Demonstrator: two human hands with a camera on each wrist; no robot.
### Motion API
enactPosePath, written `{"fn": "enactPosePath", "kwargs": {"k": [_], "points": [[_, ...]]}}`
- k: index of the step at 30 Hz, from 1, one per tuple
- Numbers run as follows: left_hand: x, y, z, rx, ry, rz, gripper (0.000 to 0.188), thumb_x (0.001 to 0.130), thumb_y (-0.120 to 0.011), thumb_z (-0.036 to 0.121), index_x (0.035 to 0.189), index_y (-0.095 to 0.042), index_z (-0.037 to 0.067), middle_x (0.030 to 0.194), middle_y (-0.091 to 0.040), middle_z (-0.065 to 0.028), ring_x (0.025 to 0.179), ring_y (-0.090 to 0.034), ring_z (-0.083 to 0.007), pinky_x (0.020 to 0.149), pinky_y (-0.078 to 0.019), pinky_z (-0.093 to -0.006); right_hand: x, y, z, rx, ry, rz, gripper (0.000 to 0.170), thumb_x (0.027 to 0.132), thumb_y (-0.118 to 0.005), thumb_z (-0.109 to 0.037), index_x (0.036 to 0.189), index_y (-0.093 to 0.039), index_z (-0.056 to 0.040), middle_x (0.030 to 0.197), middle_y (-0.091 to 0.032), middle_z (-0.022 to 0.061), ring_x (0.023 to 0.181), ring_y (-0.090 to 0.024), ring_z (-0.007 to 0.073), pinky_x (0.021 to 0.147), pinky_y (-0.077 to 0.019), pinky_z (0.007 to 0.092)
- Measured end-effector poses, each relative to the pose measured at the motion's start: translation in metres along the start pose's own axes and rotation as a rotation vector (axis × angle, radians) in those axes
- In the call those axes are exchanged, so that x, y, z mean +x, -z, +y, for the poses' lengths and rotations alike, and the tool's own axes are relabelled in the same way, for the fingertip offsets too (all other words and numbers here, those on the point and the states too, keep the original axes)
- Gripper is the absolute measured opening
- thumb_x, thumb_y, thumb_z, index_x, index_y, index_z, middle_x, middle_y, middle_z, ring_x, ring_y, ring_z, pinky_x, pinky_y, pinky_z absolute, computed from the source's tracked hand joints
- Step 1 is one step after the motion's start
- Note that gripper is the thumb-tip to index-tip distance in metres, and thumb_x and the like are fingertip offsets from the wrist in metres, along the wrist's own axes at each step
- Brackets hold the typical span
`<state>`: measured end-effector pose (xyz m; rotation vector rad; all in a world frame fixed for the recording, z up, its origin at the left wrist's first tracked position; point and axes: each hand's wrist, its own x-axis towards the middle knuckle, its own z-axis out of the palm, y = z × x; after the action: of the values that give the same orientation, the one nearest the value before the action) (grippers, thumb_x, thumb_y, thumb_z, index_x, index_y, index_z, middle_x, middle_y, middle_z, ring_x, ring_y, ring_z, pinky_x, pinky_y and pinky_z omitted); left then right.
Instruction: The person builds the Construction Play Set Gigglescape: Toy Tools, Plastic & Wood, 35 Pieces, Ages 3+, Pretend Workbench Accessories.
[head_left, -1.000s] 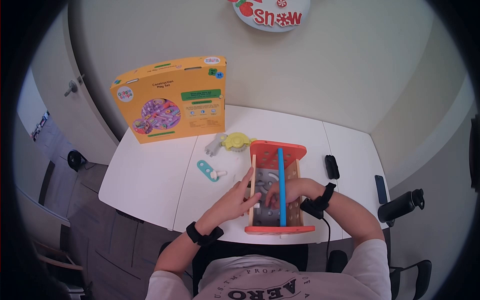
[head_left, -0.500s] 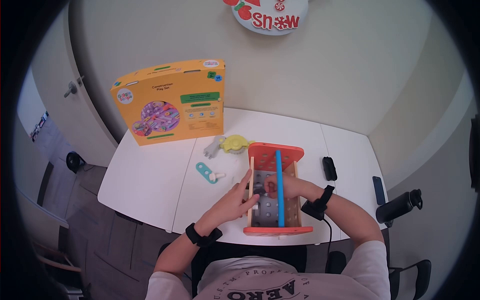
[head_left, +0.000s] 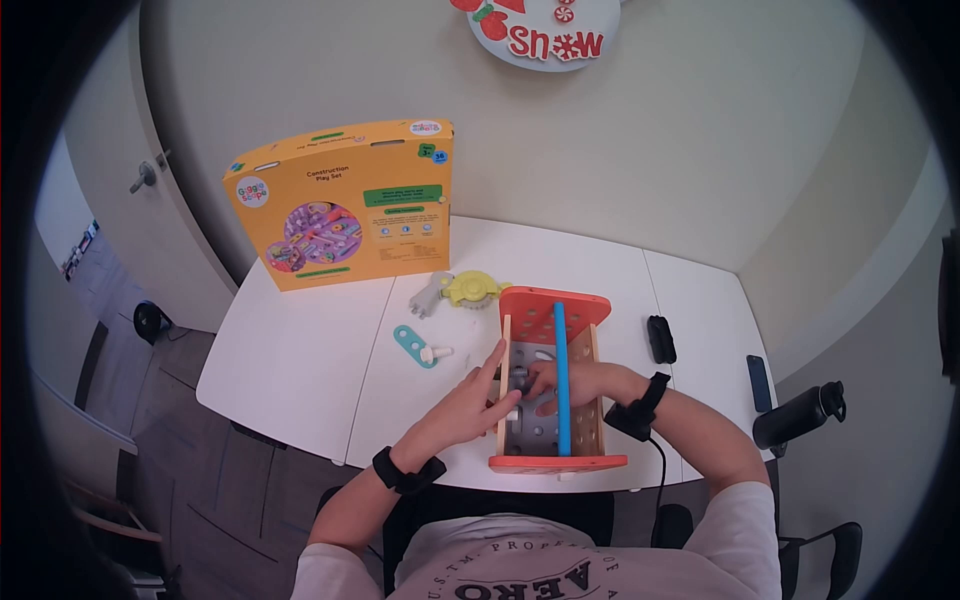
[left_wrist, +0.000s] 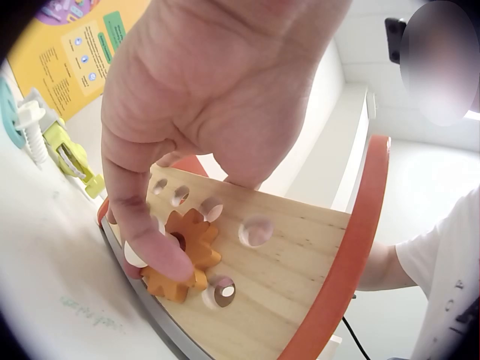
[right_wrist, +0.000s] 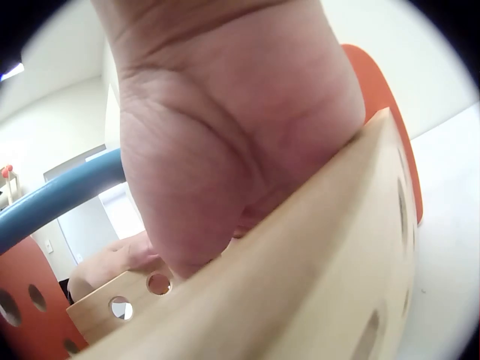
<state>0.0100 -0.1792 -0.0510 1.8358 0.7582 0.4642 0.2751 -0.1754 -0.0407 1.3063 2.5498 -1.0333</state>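
Note:
An orange gear point(left_wrist: 199, 234) lies against the outside of the wooden side panel point(left_wrist: 300, 240) of a toy toolbox. My left hand point(head_left: 462, 405) straddles the panel's top edge, with a bent finger holding the gear against the wood and the thumb on the inner side. Through the toolbox's open top, under its blue handle point(head_left: 562, 410), reaches my right hand point(head_left: 592, 378). Its fingers pinch at a small dark grey piece point(head_left: 519, 378) by the inner face of that panel; the fingertips are hidden in the right wrist view. A white peg end point(head_left: 513, 413) shows lower on the panel.
Left of the toolbox lie a teal strip point(head_left: 408, 341) with a white bolt point(head_left: 435, 353) and a yellow-and-grey toy saw point(head_left: 472, 290). A yellow box point(head_left: 340, 200) stands behind. To the right are a black case point(head_left: 661, 340), a phone point(head_left: 759, 383) and a black bottle point(head_left: 795, 415).
My right hand moved forward inside the toolbox to the dark grey piece, curled there, then its fingers spread somewhat while staying at it. My left hand has kept its place on the panel.

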Motion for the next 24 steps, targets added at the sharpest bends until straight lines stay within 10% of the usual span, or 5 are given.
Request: {"fn": "enactPosePath", "kwargs": {"k": [14, 24], "points": [[-0.001, -0.002, -0.001, -0.001, -0.010, 0.013, 0.087, 0.107, -0.058, 0.038, 0.170, -0.005, 0.008, 0.124, -0.058, -0.0353, 0.080, -0.076, -0.0316, 0.062, -0.0605, -0.0370, -0.010, 0.005, -0.009, 0.295, -0.126, 0.186, 0.052, 0.091, -0.085, -0.025, 0.127, -0.066, 0.0081, 0.126, -0.065, 0.0183, 0.110, -0.073, 0.0274, 0.090, -0.0617, 0.0346], [0.000, -0.004, 0.001, 0.046, 0.021, 0.027, 0.083, 0.108, -0.056, 0.036, 0.170, -0.007, 0.007, 0.137, -0.057, -0.0359, 0.082, -0.076, -0.0292, 0.058, -0.0597, -0.0339, -0.017, 0.006, -0.015, 0.821, -0.180, 0.453, 0.020, 0.096, -0.073, -0.001, 0.113, -0.063, 0.0031, 0.105, -0.075, 0.0154, 0.103, -0.076, 0.0248, 0.087, -0.0641, 0.0344]]}}
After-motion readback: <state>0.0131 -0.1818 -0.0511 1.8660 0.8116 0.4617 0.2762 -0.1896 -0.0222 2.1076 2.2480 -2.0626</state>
